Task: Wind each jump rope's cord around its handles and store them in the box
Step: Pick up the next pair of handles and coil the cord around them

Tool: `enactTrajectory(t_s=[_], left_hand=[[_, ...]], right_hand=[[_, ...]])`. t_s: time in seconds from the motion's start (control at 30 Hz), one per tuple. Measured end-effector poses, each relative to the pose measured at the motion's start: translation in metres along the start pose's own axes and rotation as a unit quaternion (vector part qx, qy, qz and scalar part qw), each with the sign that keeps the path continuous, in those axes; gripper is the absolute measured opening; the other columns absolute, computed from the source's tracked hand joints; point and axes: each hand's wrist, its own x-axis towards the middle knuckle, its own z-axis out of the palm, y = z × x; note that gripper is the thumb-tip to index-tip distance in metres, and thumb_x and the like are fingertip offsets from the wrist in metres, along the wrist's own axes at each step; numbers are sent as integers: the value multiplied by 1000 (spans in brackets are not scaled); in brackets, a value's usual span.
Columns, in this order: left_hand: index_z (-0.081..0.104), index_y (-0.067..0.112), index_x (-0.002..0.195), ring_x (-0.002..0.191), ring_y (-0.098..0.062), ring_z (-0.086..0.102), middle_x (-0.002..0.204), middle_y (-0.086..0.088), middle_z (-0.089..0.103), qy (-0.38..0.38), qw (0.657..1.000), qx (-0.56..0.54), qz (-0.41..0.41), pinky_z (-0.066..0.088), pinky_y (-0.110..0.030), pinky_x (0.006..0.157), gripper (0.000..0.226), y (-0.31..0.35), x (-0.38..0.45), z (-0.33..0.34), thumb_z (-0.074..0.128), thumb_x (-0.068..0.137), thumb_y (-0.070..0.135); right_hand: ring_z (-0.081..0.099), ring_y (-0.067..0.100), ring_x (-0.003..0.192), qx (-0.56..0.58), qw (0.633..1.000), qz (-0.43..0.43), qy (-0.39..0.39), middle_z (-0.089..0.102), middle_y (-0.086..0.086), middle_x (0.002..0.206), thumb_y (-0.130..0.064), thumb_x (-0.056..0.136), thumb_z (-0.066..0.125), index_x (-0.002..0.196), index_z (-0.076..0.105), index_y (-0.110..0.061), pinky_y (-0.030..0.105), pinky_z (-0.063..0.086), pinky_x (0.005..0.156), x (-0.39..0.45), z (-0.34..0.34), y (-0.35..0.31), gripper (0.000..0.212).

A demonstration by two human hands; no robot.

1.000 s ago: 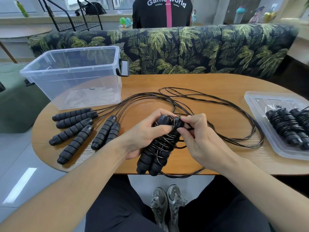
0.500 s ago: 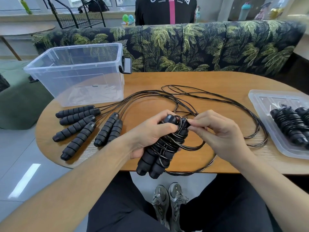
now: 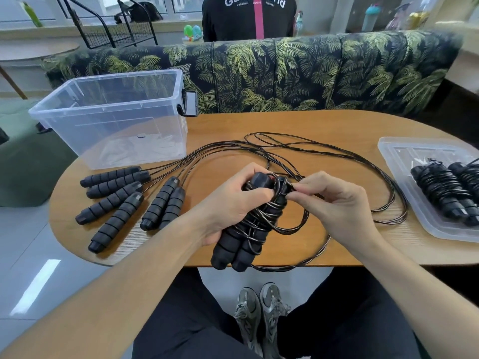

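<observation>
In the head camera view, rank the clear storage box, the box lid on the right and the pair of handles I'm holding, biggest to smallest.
1. clear storage box
2. box lid, partly cut off by the frame edge
3. held handle pair, though nearness to the camera enlarges it

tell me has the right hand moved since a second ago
Yes. The right hand has drawn away rightward from the handle pair in the left hand, pinching the cord and leaving a gap.
</observation>
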Motion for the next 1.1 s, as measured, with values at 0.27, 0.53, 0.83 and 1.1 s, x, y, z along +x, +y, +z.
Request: enactTrajectory(t_s=[0.27, 0.53, 0.83, 1.1], left_hand=[[51, 13, 115, 83, -32, 61, 100, -19, 61, -23, 999, 0, -24, 54, -45, 74, 27, 3, -3, 5, 60, 93, 25], [48, 25, 110, 85, -22, 63, 99, -8, 59, 74, 985, 137, 68, 58, -55, 82, 13, -1, 5, 15, 56, 101, 31], [44, 44, 104, 86, -12, 62, 104, 3, 56, 79, 946, 292, 121, 57, -36, 77, 18, -5, 8, 19, 55, 102, 30], [42, 41, 117, 74, -9, 64, 107, 10, 51, 133, 900, 402, 102, 58, -40, 68, 19, -8, 6, 24, 51, 100, 44]], right_hand=[[52, 12, 91, -72, 996, -47, 24, 52, -1, 91, -22, 87, 73, 99, 77, -18, 20, 41, 80, 4, 2, 0, 14], [59, 7, 91, -227, 972, -44, 39, 65, -4, 100, -9, 94, 66, 108, 74, -6, 13, 44, 84, -6, 16, -1, 16], [59, 7, 82, -188, 982, 5, 20, 66, -11, 89, -9, 90, 73, 116, 65, -29, 22, 50, 75, -7, 6, -7, 33], [64, -1, 97, -219, 976, 0, 23, 70, -11, 105, -8, 93, 68, 120, 70, -24, 18, 52, 86, -9, 13, -8, 31]])
